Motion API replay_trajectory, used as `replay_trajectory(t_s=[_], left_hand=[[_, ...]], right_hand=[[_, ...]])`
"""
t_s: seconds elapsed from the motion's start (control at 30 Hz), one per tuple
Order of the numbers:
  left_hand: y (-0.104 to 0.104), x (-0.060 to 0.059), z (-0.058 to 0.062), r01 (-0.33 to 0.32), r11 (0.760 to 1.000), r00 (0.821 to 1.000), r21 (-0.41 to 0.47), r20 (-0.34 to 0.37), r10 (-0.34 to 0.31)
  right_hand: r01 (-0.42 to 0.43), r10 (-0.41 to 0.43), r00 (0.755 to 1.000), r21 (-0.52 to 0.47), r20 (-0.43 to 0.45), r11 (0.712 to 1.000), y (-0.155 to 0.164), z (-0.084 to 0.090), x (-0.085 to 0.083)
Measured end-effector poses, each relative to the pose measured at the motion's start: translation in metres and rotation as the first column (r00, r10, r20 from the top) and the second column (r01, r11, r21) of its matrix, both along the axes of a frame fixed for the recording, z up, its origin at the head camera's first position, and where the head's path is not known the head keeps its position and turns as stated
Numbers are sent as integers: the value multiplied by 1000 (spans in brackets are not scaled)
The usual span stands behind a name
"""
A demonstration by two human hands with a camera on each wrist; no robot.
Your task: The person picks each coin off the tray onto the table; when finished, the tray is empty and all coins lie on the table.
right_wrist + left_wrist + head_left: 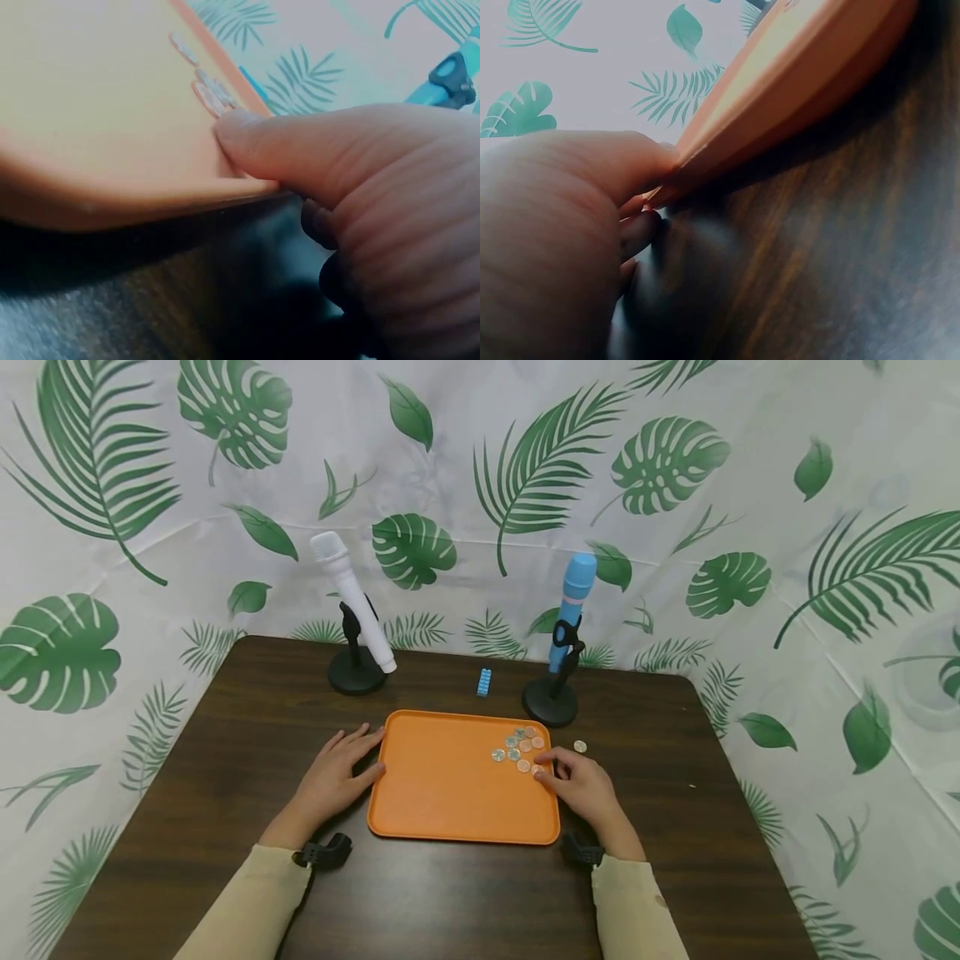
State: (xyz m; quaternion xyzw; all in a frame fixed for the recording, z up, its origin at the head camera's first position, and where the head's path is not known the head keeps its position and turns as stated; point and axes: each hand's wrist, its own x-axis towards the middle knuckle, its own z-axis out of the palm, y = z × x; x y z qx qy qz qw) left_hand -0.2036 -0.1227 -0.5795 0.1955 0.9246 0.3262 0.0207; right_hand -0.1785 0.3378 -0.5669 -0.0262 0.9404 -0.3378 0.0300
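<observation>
My left hand lies flat, fingers straight, against the tray's left rim. My right hand has its fingers curled at the right rim, thumb over the edge — touching the coins in the tray's far right corner.

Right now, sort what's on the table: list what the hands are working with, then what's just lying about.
In use:
orange tray
coins in its far right corner
left hand at the tray's left edge
right hand at the coins

Lying about:
white microphone
blue microphone
blue block
stray coin beside the tray
</observation>
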Motion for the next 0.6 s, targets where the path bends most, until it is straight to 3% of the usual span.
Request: replay_trajectory(t_s=[0.13, 0.33, 0.6], left_hand=[[0, 0, 1, 5, 1000, 1000, 3, -2, -5], [0, 0, 1, -1, 1000, 1000, 3, 0, 1], [0, -1, 1, 7, 1000, 1000, 5, -1, -7]], right_hand=[[-20, 20, 999, 18, -36, 1000, -1, 1, 1], [-38, 39, 999, 50, -19, 998, -2, 2, 0], [-13, 15, 999, -32, 51, 999, 3, 1, 2]])
